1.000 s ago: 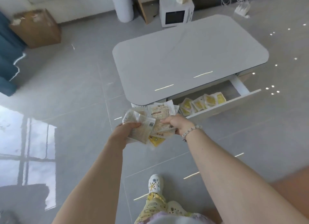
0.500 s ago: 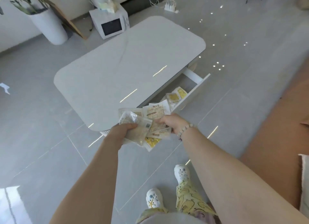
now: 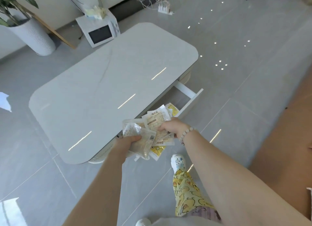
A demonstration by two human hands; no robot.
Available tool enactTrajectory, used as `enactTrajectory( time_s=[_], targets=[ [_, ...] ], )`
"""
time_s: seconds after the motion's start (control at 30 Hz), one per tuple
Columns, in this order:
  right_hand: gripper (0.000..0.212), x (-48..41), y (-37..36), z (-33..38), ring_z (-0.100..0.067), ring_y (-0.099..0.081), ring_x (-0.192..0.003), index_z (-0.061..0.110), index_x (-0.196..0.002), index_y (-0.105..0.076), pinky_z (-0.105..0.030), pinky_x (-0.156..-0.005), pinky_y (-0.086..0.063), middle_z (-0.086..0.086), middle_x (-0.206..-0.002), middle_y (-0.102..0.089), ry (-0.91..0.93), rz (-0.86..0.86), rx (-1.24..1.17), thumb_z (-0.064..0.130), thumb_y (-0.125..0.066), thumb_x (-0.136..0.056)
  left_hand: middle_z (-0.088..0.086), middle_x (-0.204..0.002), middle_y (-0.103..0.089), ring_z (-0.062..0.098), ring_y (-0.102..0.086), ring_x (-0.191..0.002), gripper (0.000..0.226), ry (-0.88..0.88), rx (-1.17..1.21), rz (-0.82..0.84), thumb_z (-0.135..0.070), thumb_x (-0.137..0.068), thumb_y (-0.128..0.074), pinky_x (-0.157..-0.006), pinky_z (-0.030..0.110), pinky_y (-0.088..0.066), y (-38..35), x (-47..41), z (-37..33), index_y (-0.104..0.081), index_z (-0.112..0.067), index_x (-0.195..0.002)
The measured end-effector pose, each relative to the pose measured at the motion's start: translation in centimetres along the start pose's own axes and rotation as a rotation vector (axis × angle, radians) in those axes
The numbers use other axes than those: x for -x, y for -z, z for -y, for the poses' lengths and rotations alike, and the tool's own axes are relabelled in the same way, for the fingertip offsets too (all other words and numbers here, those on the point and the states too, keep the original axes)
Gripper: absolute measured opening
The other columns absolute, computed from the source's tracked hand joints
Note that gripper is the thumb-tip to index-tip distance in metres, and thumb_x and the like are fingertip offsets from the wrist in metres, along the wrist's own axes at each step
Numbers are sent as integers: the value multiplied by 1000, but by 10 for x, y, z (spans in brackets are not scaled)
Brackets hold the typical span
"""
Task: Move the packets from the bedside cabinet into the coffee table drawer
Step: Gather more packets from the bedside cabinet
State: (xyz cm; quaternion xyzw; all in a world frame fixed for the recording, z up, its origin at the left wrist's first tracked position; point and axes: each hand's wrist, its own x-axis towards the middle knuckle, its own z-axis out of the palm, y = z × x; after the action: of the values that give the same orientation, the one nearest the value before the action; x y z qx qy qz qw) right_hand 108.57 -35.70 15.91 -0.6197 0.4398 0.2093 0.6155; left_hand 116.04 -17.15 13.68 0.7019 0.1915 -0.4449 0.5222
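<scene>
**Lower centre of the frame, nearest.** The left hand [image 3: 128,142] grips a loose fan of packets [image 3: 145,141] from beneath, thumb across the top one. The right hand [image 3: 170,127], with a bead bracelet [image 3: 185,133] at the wrist, pinches the fan's right side. The bundle is held above the floor [image 3: 50,183], in front of the counter's near edge and to the lower left of the open drawer [image 3: 192,100].

**Risk.** The wrappers look slick and overlap unevenly. A yellow packet [image 3: 157,149] juts out below the rest and could slide free onto the floor.

**Further, centre right.** A stowed packet [image 3: 173,110] already lies at the drawer's near end, so a bundle released there may heap up and spill over the front panel.

**Beyond.** The counter [image 3: 109,90] overhangs the drawer, narrowing the opening.
</scene>
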Motion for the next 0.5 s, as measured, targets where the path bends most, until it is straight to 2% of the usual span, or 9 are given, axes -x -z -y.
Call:
enactTrajectory(
  time_s=[0.1,0.2,0.27,0.37,0.5],
  targets=[
    [71,-25,39,19,-22,-51,-105,4,-143,-29,-31,-83,-45,-11,-132,-48,10,-10,41,17,-68,-85,13,-106,-70,31,-67,-95,58,2,35,14,-14,-63,-83,-75,37,-55,-34,-20,-21,-61,-4,-116],
    [63,-43,60,33,-20,-49,-96,4,-140,-34,-28,-74,-44,-8,-117,-50,-9,24,79,16,-66,-86,11,-103,-71,30,-68,-94,71,13,40,-24,-22,-48,-87,-86,44,-54,-55,-29,-35,-63,-8,-113],
    [64,-53,65,40,-19,-49,-95,3,-141,-32,-25,-70,-44,-10,-118,-51,-16,61,79,14,-65,-87,11,-105,-70,30,-67,-95,65,24,50,-81,-19,-56,-86,-88,42,-53,-59,-34,-39,-61,-8,-116],
    [67,-68,62,45,-25,-53,-111,0,-143,-29,-27,-79,-44,-14,-136,-48,-47,113,85,14,-64,-88,13,-106,-69,31,-66,-96,64,52,44,-149,-17,-60,-84,-90,43,-52,-55,-45,-42,-59,-6,-117],
    [71,-100,57,38,-27,-51,-123,3,-142,-32,-32,-95,-47,-11,-138,-48,-107,148,90,19,-69,-83,15,-99,-70,32,-66,-91,48,86,61,-154,-12,-70,-79,-88,44,-52,-57,-65,-36,-61,-2,-114]
  ],
)
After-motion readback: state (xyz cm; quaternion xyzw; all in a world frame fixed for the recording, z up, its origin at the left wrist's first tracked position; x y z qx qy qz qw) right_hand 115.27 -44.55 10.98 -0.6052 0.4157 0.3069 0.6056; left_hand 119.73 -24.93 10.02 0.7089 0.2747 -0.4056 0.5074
